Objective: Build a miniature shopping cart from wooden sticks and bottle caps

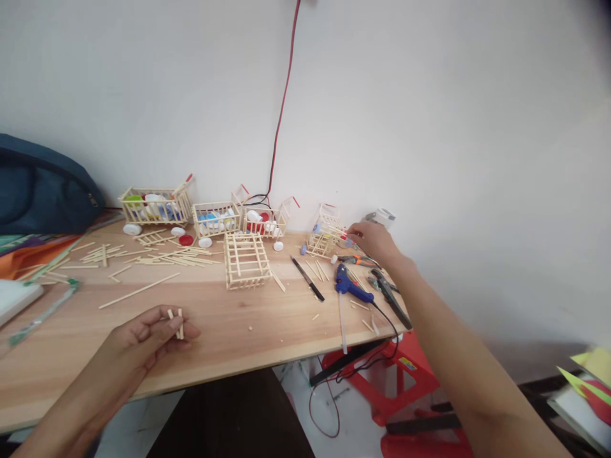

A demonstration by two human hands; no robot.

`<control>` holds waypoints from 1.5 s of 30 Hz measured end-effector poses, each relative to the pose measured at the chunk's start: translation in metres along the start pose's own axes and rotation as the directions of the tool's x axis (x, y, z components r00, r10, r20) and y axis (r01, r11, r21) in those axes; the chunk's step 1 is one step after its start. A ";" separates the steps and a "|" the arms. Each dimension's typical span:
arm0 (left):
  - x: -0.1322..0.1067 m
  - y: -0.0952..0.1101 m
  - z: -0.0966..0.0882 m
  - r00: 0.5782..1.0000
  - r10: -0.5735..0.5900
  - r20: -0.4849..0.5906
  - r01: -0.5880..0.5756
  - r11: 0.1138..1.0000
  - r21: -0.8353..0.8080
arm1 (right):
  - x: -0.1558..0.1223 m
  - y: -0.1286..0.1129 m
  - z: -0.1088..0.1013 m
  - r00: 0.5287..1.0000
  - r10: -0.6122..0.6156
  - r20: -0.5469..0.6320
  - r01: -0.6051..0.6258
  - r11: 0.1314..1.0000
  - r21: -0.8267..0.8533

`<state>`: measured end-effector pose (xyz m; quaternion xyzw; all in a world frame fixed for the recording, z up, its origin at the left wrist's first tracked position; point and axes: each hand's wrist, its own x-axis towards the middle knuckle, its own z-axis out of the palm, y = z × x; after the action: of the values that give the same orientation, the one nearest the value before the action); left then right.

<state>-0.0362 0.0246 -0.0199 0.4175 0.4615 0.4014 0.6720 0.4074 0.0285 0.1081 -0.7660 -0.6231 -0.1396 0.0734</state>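
Observation:
My left hand [147, 337] is closed over the front part of the table, pinching two short wooden sticks [180, 326] between thumb and fingers. Stretched out to the far right, my right hand [375, 242] has its fingers pressed together beside a small stick cart [322, 238] with bottle-cap wheels. Something bluish shows at those fingertips, too small to make out. A stick basket frame [247, 259] rests mid-table between my hands. Near it lies a black pen [307, 278]. The blue glue gun [352, 284] lies below my right hand, a glue stick poking out of it.
Along the wall stand more stick carts [155, 207] filled with bottle caps. Loose sticks [181, 256] are scattered on the left. Pliers [358, 260] and a dark-handled tool [391, 299] lie at right. A blue bag [42, 184] sits far left; a red stool [396, 375] stands below.

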 end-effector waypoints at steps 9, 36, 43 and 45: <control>0.001 -0.002 0.000 1.000 0.003 -0.006 -0.002 1.000 0.024 | 0.001 -0.018 0.010 1.000 -0.015 -0.007 0.015 0.999 0.037; 0.031 0.027 -0.014 0.905 0.393 0.160 -0.313 0.363 0.878 | -0.081 -0.060 0.048 0.973 -0.168 0.159 0.039 0.797 0.603; 0.035 0.028 -0.014 0.900 0.396 0.182 -0.246 0.117 0.962 | -0.096 -0.057 0.046 0.994 -0.109 0.022 0.082 0.850 0.520; 0.036 0.029 -0.014 0.908 0.368 0.202 -0.243 0.068 0.968 | -0.098 -0.058 0.047 0.994 -0.104 -0.013 0.096 0.858 0.504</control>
<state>-0.0449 0.0704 -0.0063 0.8184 0.5422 0.1536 0.1125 0.3382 -0.0369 0.0304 -0.6879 -0.6774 0.0297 0.2589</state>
